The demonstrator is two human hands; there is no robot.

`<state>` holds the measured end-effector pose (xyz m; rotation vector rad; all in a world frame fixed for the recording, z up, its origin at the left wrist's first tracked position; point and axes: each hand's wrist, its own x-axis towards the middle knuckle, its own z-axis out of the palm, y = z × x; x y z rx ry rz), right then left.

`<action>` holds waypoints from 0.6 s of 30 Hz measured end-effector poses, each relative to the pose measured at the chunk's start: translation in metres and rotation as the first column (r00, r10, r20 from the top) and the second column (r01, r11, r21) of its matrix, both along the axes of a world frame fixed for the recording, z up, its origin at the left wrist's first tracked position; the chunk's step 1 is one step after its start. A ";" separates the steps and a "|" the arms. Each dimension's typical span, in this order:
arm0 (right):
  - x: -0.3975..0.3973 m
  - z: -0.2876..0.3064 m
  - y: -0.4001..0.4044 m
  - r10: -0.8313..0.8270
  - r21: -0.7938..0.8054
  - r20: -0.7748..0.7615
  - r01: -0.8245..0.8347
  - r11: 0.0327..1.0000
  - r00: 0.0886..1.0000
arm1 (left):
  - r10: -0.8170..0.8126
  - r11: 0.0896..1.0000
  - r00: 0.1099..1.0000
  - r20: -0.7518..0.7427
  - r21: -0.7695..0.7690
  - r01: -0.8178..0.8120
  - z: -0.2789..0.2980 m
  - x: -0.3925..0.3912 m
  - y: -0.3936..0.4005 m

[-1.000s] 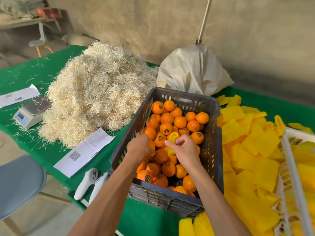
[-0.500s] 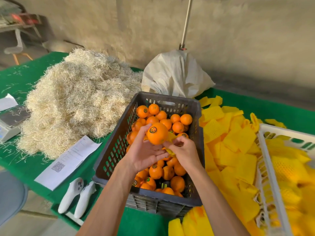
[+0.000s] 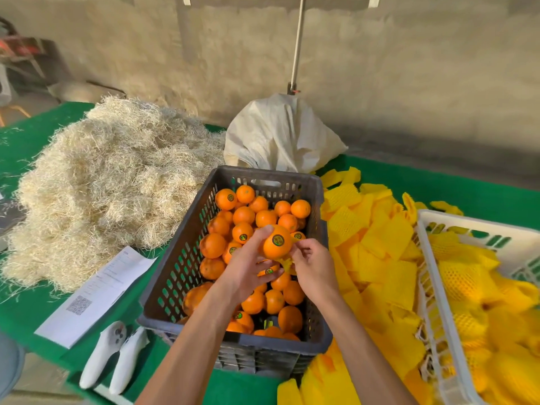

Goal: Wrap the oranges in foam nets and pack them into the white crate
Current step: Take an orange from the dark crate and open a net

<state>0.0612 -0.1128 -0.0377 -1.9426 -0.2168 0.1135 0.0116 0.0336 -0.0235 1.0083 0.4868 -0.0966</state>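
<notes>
1. While it is held above the dark crate [image 3: 187, 258], one orange [image 3: 277, 242] with a round sticker sits in the curled fingers of the left hand [image 3: 248, 268].
2. Just below that orange, the right hand [image 3: 314, 268] pinches a small yellow foam net [image 3: 285, 263] between thumb and fingers.
3. The dark crate under both hands is heaped with loose oranges [image 3: 242, 214], many bearing stickers.
4. To its right, flat yellow nets [image 3: 380, 258] lie spread on the green table [image 3: 482, 197].
5. Further right stands the white crate [image 3: 435, 311], holding oranges already wrapped in yellow nets [image 3: 467, 282].
6. Left of the dark crate lie a printed sheet with a QR code [image 3: 96, 293], two white controllers [image 3: 114, 358] and a big heap of pale straw [image 3: 111, 182].
7. Behind the dark crate sits a white sack [image 3: 280, 138].
</notes>
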 end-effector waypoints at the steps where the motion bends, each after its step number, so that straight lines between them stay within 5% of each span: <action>1: -0.001 0.000 0.000 -0.028 0.013 0.004 0.028 1.000 1.000 | -0.007 0.999 1.000 0.007 0.043 0.007 -0.001 0.000 -0.002; 7: 0.003 0.012 -0.018 -0.153 0.136 0.073 0.142 0.981 0.986 | -0.032 0.990 0.997 0.073 0.138 0.022 0.002 -0.003 -0.005; 10: 0.002 0.017 -0.020 -0.001 -0.079 0.054 0.005 0.997 0.999 | -0.045 0.993 0.994 0.101 0.115 0.033 0.007 -0.002 -0.012; 14: 0.004 0.022 -0.019 0.004 -0.293 0.139 0.037 0.955 0.990 | -0.090 0.996 0.990 0.106 0.024 0.088 0.011 0.004 -0.025; 18: 0.007 0.028 -0.029 -0.053 -0.260 0.246 0.119 0.958 0.968 | -0.081 0.986 0.993 0.089 0.153 0.067 0.009 0.006 -0.031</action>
